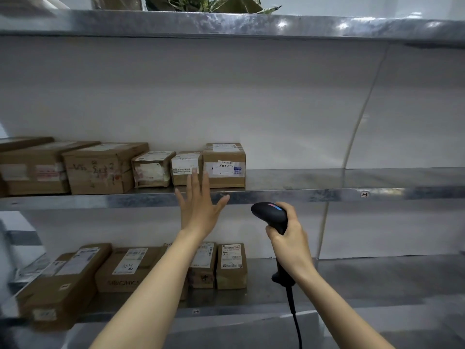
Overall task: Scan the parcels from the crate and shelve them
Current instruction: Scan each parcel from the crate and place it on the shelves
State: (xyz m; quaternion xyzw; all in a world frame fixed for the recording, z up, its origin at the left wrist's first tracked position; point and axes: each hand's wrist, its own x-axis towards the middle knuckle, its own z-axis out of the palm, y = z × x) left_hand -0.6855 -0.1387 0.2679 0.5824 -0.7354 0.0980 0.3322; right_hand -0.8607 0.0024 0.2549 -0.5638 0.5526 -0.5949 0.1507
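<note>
left hand (198, 205): centre of the frame, spread flat with straight fingers, palm toward the shelving, holding nothing. It lies across the front edge of the middle shelf (327, 195).
fingertips (194, 173): they overlap the lower fronts of the small box (185, 165) and the end box (224, 165); whether they touch the cardboard cannot be told.
right hand (289, 238): right of centre, below the middle shelf's edge, back of the hand toward the camera, fingers wrapped round the handle of the scanner (270, 214).
scanner: black, upright in the grip, head tipped toward the upper left, with a red and blue patch on top.
cable (293, 313): black, running from the handle's base down to the bottom edge.
middle row (100, 170): brown cardboard parcels side by side on the left half of the middle shelf, labels on tops and fronts; the end box closes the row just right of the small box.
lower row (231, 265): more brown parcels at lower left on the lower shelf (352, 280), labels facing up, partly hidden by the left forearm.
top shelf (226, 25): metal, along the upper edge, with a plant (214, 3) on it.
wall (226, 96): white, behind the shelves.
</note>
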